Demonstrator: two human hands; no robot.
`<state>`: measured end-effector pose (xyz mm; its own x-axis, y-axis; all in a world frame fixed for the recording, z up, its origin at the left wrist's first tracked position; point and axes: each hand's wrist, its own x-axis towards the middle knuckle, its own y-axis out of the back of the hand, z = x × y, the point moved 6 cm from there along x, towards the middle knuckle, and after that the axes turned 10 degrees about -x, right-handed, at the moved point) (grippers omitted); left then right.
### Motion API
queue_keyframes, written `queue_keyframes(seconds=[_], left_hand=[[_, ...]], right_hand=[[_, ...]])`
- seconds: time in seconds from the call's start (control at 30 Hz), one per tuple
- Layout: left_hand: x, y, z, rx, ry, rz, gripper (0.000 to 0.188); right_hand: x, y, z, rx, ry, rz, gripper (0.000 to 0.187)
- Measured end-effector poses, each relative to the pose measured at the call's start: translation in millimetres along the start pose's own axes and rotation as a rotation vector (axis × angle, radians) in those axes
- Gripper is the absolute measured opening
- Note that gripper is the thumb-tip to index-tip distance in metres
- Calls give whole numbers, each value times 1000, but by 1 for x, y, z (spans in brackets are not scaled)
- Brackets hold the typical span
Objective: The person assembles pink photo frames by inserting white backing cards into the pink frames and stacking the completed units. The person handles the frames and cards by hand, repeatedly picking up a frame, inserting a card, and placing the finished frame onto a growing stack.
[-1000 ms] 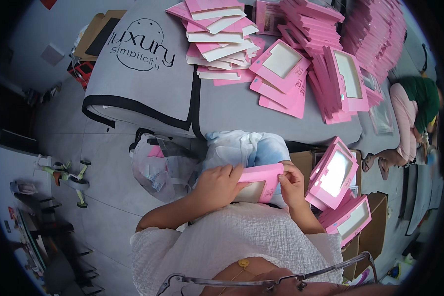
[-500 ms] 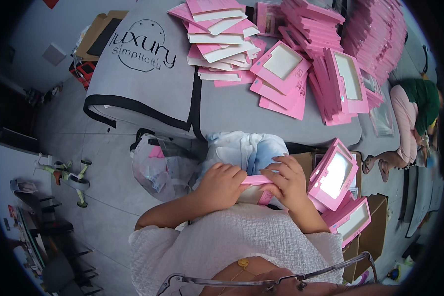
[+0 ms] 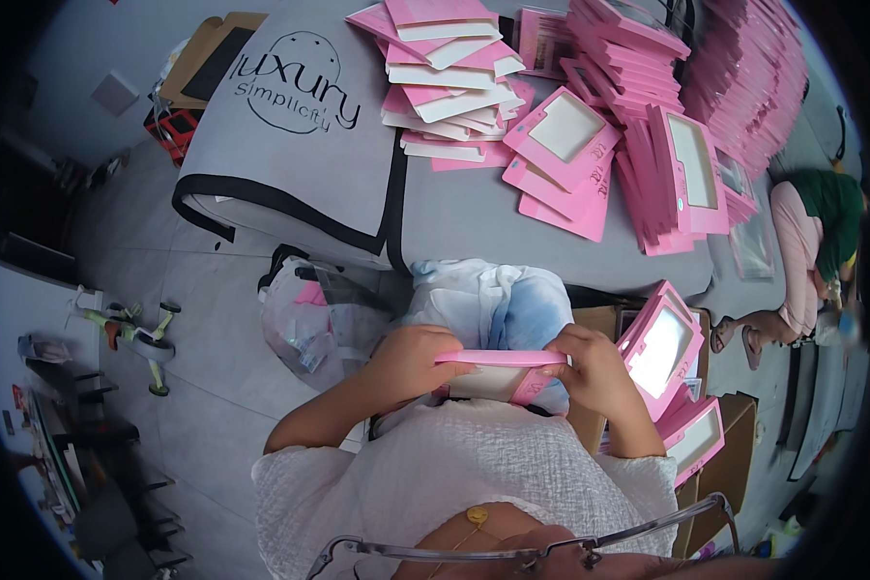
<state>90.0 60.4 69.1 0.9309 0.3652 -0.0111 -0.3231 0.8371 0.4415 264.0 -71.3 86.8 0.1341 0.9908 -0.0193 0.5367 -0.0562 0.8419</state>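
- The flat pink box (image 3: 503,358) is held low in front of the person's chest, over the lap, a little off the view's centre toward 5 o'clock.
- Its long pink edge runs nearly level from 9 to 3 o'clock, a smooth narrow strip facing up.
- Below that edge the front shows foreshortened: a large off-white window area (image 3: 488,383) with a pink border at the 3 o'clock end, where small dark markings sit.
- The left hand (image 3: 406,367) grips the 9 o'clock end — fingers curled over the far side, thumb laid along the front just under the edge.
- The right hand (image 3: 593,372) grips the 3 o'clock end the same way, thumb and fingers pinching the corner.
- Blue-and-white cloth (image 3: 522,300) covers the lap just beyond the box, at 12 o'clock from it.
- Farther off at 12 o'clock, a pile of pink boxes with white edges (image 3: 449,72) lies on a grey padded surface (image 3: 541,256) trimmed in black.
- Toward 1 o'clock from the held box are overlapping windowed boxes (image 3: 590,213) and taller pink stacks (image 3: 628,63).
- At 3 o'clock, more windowed boxes (image 3: 662,348) lean in and around an open cardboard carton (image 3: 730,454).
- Between 9 and 10 o'clock stands a clear bag (image 3: 300,324) — crumpled, with pink and pale scraps inside.
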Motion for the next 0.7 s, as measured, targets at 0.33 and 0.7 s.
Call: queue_keyframes(seconds=[0.33,0.7], left_hand=[[8,-4,-13,-312,72,210,17],[-13,1,-21,-294,123,265,26]], right_hand=[[31,-16,-38,9,118,83,30],[45,-21,-47,292,45,153,25]])
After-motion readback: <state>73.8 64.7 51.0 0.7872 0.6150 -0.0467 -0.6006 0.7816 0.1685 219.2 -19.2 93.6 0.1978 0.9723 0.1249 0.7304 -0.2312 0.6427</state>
